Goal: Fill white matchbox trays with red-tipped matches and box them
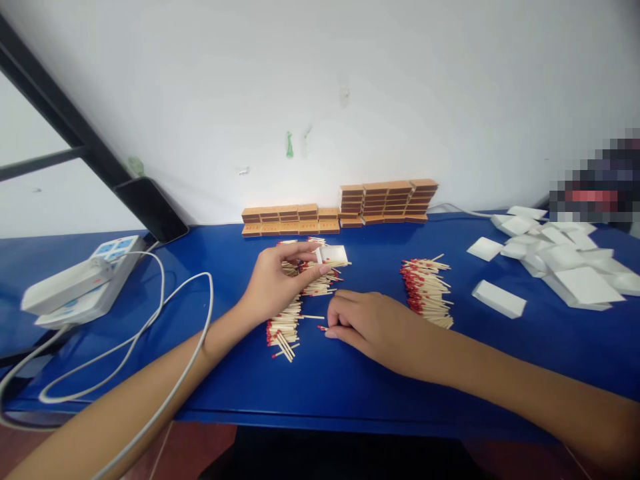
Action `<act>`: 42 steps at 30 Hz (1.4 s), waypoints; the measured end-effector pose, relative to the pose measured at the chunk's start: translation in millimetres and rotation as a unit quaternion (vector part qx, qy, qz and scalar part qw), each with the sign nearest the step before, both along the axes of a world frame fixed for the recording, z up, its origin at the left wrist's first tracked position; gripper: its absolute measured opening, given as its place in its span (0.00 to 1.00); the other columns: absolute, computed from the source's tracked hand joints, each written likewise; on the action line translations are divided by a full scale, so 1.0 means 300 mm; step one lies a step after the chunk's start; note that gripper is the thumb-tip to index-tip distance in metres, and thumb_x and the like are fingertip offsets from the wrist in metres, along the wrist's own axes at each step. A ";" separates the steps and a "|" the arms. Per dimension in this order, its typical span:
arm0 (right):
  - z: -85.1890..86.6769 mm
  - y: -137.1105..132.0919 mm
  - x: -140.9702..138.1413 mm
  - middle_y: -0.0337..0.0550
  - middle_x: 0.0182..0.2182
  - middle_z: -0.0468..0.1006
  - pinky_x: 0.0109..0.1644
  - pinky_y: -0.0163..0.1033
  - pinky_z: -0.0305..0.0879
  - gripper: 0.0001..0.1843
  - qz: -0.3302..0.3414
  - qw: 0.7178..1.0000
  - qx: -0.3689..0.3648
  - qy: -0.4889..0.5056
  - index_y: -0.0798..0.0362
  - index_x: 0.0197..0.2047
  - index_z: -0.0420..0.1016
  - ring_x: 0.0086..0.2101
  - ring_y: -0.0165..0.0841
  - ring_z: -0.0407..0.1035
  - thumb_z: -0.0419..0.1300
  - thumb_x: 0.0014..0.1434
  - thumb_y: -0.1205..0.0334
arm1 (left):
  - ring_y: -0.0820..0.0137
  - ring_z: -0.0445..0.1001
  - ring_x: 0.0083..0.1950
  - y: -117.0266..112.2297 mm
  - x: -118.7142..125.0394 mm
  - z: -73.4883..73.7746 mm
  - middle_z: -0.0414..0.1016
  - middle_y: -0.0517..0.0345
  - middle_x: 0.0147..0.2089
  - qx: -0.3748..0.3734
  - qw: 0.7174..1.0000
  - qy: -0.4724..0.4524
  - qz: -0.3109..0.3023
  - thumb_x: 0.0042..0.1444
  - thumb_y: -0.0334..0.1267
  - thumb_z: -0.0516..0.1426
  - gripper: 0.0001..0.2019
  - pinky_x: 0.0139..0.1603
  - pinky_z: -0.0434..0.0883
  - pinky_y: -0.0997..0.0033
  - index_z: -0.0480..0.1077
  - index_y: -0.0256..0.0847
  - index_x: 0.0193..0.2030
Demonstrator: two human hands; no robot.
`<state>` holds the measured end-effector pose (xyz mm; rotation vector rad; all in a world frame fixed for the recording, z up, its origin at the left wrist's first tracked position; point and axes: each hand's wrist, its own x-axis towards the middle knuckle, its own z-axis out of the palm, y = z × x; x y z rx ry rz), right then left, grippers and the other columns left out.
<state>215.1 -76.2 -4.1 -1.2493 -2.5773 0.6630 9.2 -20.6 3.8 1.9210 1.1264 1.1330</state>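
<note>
My left hand (280,277) grips a small white matchbox tray (334,254) by its left end, thumb below and fingers above. Under and beside that hand lies a long pile of red-tipped matches (285,327). Closer to me, my right hand (357,323) is closed in a pinch on a few matches, whose red heads poke out to the left of the fingertips. Most of their length is hidden by the hand. A second pile of matches (427,290) lies to the right, beyond my right forearm.
Orange-brown matchboxes (290,220) stand in rows along the wall, with a taller stack (387,197) at their right. White empty trays (575,260) are heaped at the right. A power strip (95,287), white cable (210,300) and black phone-like slab (153,208) occupy the left.
</note>
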 end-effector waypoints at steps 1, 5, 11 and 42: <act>0.001 0.006 0.005 0.41 0.39 0.80 0.39 0.41 0.62 0.09 0.009 1.000 0.010 -0.007 0.51 0.38 0.72 0.35 0.35 0.73 0.61 0.72 0.61 | 0.58 0.86 0.50 0.000 0.000 0.000 0.87 0.48 0.49 -0.001 1.000 -0.001 -0.001 0.55 0.44 0.72 0.21 0.53 0.82 0.59 0.82 0.39 0.54; 0.005 0.048 0.044 0.43 0.41 0.77 0.40 0.41 0.66 0.09 0.025 0.995 0.095 0.006 0.51 0.38 0.71 0.37 0.35 0.73 0.59 0.73 0.62 | 0.58 0.86 0.50 0.001 0.000 -0.001 0.87 0.48 0.48 -0.003 1.000 0.004 -0.002 0.56 0.43 0.71 0.20 0.52 0.82 0.60 0.82 0.39 0.54; -0.009 0.119 0.088 0.44 0.44 0.76 0.42 0.41 0.69 0.09 0.060 0.994 0.095 0.005 0.51 0.41 0.73 0.38 0.36 0.75 0.56 0.75 0.58 | 0.58 0.86 0.50 0.002 0.000 -0.003 0.87 0.48 0.47 -0.006 1.000 0.006 -0.004 0.56 0.42 0.71 0.20 0.51 0.81 0.60 0.81 0.38 0.55; 0.049 0.134 0.133 0.45 0.41 0.73 0.39 0.42 0.63 0.10 -0.064 0.971 0.219 0.075 0.51 0.42 0.68 0.33 0.36 0.68 0.51 0.76 0.59 | 0.57 0.87 0.48 -0.003 0.005 -0.004 0.88 0.47 0.47 -0.040 0.998 -0.030 -0.032 0.54 0.41 0.72 0.22 0.50 0.83 0.61 0.81 0.36 0.55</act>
